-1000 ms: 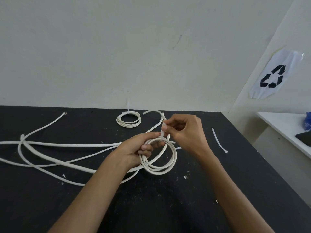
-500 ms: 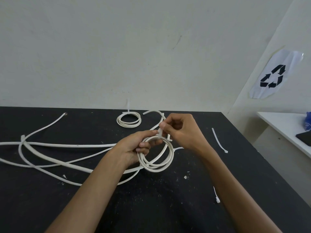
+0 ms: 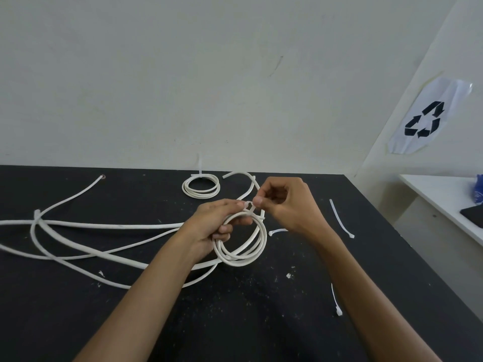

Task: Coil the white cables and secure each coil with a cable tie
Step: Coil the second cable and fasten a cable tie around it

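The right hand (image 3: 287, 205) has moved lower and leftward, pulling the cable tie (image 3: 250, 207) end closer to the coil (image 3: 241, 244)

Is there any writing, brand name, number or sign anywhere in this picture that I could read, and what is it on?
No words, brands or numbers can be read anywhere.
Recycling symbol, three black chasing arrows, no letters: on the white plastic-covered sheet stuck to the right wall.
Blue object at the right edge of the white side table: pale markings, too blurred and cut off to read.
White cables, cable ties and black table: nothing printed that shows.
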`<control>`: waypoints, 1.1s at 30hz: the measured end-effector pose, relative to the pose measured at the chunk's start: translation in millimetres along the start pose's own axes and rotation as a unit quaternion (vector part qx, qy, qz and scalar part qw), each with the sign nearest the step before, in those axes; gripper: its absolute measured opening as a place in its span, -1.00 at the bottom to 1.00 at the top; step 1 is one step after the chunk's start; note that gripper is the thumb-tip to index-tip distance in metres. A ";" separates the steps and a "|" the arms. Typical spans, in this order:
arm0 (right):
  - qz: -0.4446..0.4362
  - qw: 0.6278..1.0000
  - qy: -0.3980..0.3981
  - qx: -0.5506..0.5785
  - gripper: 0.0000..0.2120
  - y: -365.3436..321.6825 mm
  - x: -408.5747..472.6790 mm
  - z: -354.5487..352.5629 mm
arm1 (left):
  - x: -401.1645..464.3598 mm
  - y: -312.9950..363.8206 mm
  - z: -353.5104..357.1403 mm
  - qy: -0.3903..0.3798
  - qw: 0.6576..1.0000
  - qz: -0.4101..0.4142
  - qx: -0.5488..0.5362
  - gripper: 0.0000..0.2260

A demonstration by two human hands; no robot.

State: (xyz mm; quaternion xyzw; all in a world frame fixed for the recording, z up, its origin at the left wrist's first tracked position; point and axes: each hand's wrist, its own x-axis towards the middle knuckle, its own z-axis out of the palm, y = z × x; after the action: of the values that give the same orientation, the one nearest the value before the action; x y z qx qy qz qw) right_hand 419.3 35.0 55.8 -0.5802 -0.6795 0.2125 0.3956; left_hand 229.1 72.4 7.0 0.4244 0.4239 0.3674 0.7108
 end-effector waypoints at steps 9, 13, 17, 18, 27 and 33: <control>-0.042 0.998 0.017 -0.043 -0.76 -1.9 -1.6 3.7 | -5.1 1.6 1.9 0.042 0.988 0.078 0.123 -0.86; -0.035 0.998 0.019 -0.055 -0.75 -1.5 0.1 4.3 | -6.0 1.6 2.0 0.048 0.980 0.108 0.159 -0.88; -0.028 0.999 0.020 -0.033 -0.79 -8.6 -1.9 2.8 | -6.7 0.3 5.4 0.043 0.976 0.135 0.166 -0.86; -0.023 0.999 0.024 -0.022 -0.80 -10.3 -2.7 2.8 | -6.6 -0.2 6.0 0.042 0.975 0.143 0.166 -0.86; 0.006 0.998 0.056 0.010 -0.90 -15.8 -2.3 2.4 | -8.1 -1.6 8.4 -0.006 0.965 0.193 0.176 -0.78; 0.043 0.993 0.089 0.071 -0.91 -12.6 2.7 2.8 | -12.6 -4.3 13.9 -0.008 0.959 0.240 0.151 -0.82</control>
State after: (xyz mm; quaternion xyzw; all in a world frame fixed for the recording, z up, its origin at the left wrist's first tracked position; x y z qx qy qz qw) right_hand 409.2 35.1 64.3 -0.5958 -0.5993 0.2248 0.4851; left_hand 237.9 55.7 10.6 0.6192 0.3547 0.4551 0.5326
